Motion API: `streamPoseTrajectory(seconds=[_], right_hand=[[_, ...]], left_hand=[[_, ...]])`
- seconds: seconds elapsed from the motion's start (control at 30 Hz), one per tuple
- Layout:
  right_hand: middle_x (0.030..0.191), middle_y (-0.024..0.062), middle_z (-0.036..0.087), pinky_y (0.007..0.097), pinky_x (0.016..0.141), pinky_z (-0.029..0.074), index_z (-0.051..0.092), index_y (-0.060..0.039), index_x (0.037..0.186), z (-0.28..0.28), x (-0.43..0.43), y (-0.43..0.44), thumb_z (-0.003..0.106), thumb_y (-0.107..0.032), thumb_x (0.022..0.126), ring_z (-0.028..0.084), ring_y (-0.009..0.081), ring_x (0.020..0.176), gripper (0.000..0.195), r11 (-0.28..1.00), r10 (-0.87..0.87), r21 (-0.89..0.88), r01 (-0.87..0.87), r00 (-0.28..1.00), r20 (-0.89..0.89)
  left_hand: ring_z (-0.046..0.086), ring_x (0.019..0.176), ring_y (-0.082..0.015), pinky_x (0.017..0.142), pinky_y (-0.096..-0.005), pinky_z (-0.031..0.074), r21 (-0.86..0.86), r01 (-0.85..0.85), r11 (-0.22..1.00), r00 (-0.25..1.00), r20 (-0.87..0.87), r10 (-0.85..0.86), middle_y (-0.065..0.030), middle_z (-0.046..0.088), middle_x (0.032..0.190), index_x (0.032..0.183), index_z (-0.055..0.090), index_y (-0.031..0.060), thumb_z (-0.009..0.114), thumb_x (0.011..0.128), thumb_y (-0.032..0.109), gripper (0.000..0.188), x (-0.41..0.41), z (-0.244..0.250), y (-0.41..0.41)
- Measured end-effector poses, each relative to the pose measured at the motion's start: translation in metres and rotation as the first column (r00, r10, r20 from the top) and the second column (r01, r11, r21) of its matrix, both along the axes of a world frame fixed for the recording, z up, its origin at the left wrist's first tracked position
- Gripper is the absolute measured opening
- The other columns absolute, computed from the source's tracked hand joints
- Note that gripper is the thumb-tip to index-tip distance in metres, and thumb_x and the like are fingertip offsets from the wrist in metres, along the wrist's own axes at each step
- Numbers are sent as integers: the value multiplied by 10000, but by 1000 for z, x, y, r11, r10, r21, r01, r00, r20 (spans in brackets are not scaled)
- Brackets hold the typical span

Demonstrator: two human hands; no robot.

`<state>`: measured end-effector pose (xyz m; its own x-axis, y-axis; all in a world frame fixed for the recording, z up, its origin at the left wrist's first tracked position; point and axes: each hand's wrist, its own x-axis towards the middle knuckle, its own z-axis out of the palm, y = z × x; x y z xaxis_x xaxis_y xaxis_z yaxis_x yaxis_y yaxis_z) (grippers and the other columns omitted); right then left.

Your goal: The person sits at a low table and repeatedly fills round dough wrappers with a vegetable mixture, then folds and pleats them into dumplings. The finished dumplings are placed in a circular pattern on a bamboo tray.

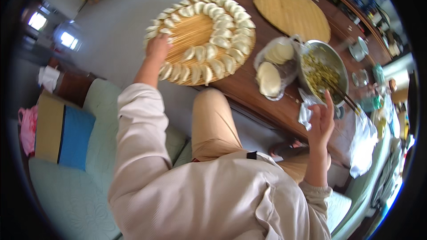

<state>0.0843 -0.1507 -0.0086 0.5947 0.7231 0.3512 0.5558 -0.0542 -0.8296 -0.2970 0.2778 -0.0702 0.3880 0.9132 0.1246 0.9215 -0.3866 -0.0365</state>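
Observation:
My left hand [157,48] reaches over the left side of a round slatted tray [190,33]. Its fingertips are at a dumpling [165,31], and the palm side is hidden, so I cannot tell if they grip it. Folded dumplings [221,33] lie around the tray in curved rows. My right hand [321,123] is raised near the table's front edge, index finger extended, with nothing seen in it. Just beyond it stands a metal pot [343,70] of chopped green filling [318,70], with chopsticks [347,98] leaning on its rim. Round dough wrappers [269,79] lie in a plastic bag [262,55].
The tray overhangs the left end of the dark wooden table [230,85]. A second round slatted mat [290,10] lies at the back. At right are a mug [359,48], glassware [360,77] and a hanging white plastic bag [362,150]. A sofa [66,193] is at left.

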Motion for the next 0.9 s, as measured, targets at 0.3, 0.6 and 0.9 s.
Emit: streamPoseTrajectory(seconds=[0.3,0.6,0.9], right_hand=[[797,20,637,216,634,455,485,-30,1409,9,15,-9,607,-59,956,553,70,683,469,995,-74,62,72,997,30],[805,17,636,217,647,448,511,-36,1390,15,30,-46,624,-89,963,534,69,677,444,986,-121,119,119,992,16],[828,23,640,223,699,467,517,-11,1378,11,54,-67,604,-75,975,558,82,732,417,979,-149,137,149,989,-9]], left_hand=[[628,988,-318,862,-382,505,166,494,854,573,677,-463,-127,653,1049,1049,655,52,703,845,105,217,161,43,-144],[579,1075,-361,909,-435,480,201,674,710,514,563,-647,-171,629,1104,1039,645,-7,675,775,3,266,318,-11,-183],[579,1113,-300,931,-403,505,107,651,752,714,249,-654,-122,630,1093,912,709,46,596,823,50,144,366,-1,-144]])
